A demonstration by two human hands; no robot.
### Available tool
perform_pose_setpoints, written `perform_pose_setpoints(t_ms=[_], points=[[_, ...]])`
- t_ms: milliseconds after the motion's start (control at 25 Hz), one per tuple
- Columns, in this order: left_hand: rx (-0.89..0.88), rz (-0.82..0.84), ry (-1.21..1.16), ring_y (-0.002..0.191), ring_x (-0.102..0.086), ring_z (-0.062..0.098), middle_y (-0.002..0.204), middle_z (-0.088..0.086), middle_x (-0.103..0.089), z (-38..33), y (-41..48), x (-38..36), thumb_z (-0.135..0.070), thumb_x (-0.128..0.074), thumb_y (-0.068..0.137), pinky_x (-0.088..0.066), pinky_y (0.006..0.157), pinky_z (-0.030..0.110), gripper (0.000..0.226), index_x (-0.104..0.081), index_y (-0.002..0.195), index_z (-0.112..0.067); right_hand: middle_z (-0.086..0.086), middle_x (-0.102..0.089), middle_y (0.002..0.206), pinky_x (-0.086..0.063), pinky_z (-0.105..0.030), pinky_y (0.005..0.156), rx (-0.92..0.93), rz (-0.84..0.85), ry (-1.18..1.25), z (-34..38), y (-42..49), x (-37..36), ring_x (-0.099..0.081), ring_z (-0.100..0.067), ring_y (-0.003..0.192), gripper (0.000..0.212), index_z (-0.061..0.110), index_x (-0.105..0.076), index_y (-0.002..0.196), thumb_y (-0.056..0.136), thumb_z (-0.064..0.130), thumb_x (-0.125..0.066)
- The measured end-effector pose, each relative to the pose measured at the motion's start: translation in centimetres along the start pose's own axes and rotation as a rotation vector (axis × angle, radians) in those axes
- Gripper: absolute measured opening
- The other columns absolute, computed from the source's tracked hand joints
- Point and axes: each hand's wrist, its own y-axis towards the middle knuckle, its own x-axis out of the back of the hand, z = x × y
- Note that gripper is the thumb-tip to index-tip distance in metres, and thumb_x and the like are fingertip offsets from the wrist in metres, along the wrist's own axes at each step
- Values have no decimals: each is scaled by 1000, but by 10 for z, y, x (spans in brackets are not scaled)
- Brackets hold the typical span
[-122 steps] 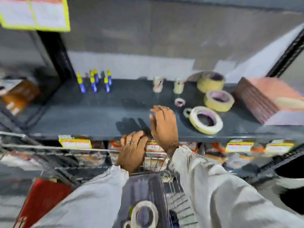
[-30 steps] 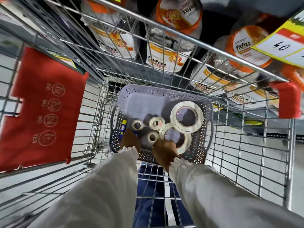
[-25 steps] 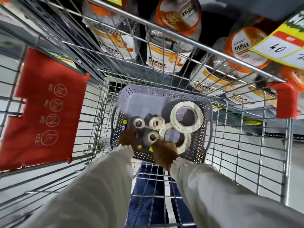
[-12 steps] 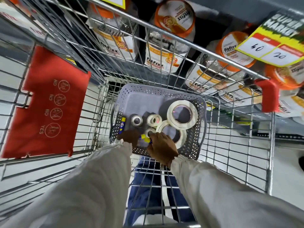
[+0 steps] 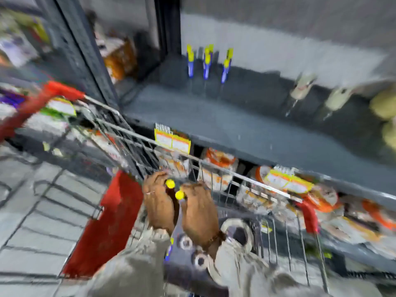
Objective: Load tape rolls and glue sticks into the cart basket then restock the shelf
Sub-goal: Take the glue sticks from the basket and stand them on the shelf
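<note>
The view is blurred by motion. My left hand [image 5: 159,205] grips a glue stick whose yellow cap [image 5: 170,183] pokes out above the fingers. My right hand [image 5: 199,213] holds a second glue stick, yellow cap [image 5: 179,195] showing. Both hands are raised above the cart, just below the dark shelf [image 5: 225,125]. Several blue and yellow glue sticks [image 5: 205,63] stand upright at the shelf's back left. Small tape rolls [image 5: 302,88] stand farther right. Below my wrists, the grey basket [image 5: 177,266] in the cart holds small tape rolls [image 5: 186,242] and a large roll [image 5: 237,232].
The wire cart rim [image 5: 214,166] with red corner guards [image 5: 308,217] runs under the shelf edge. A red flap [image 5: 107,224] hangs at the cart's left. Yellow price tags [image 5: 172,142] hang on the shelf front, orange-labelled jars [image 5: 218,159] beneath. Large yellowish tape rolls [image 5: 385,103] sit far right.
My hands came up out of the basket, each with a glue stick, and my view swung from the cart's inside up to the shelf.
</note>
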Motion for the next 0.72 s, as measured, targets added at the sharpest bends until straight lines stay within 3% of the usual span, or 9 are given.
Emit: perform_pose_setpoints(t_ms=[120, 200, 320, 440, 600, 720], points=[[-163, -222, -214, 93, -51, 26, 99, 14, -59, -72, 72, 33, -6, -58, 83, -38, 84, 33, 20, -55, 103, -4, -15, -63, 98, -39, -37, 80, 13, -215, 158, 20, 100, 42, -51, -27, 90, 20, 16, -49, 107, 89, 16, -41], [-245, -177, -236, 88, -53, 28, 92, 19, -61, -97, 115, 34, -13, -50, 90, -37, 77, 32, 16, -55, 99, -1, -9, -61, 98, -40, -31, 75, -162, -282, 258, 18, 151, 57, -54, -25, 89, 15, 19, -49, 111, 96, 17, -45], [-186, -11, -69, 84, -59, 39, 85, 21, -67, -113, 174, 15, -16, -52, 91, -36, 69, 36, 15, -57, 89, -1, -4, -57, 95, -34, -20, 66, -413, -226, 346, -9, 203, 57, -54, -22, 82, 19, 9, -51, 113, 95, 5, -48], [-111, 80, 6, 86, -61, 41, 86, 22, -68, -117, 212, -6, -14, -56, 88, -45, 72, 40, 11, -57, 81, -5, -12, -61, 98, -39, -24, 73, -569, -118, 300, -38, 231, 45, -58, -29, 89, 32, 5, -51, 111, 84, -10, -45], [5, 118, -37, 97, -62, 38, 96, 20, -71, -114, 230, -27, -10, -62, 85, -49, 85, 43, 13, -63, 96, -4, -7, -56, 86, -34, -21, 66, -599, -66, 214, -58, 245, 28, -57, -29, 81, 26, 2, -52, 108, 85, -8, -44], [32, 98, -99, 96, -63, 36, 96, 18, -71, -109, 238, -37, -4, -62, 83, -51, 87, 44, 14, -62, 97, -5, -13, -64, 97, -32, -21, 61, -577, -32, 162, -64, 258, 22, -62, -33, 88, 26, 3, -49, 115, 90, -4, -45]])
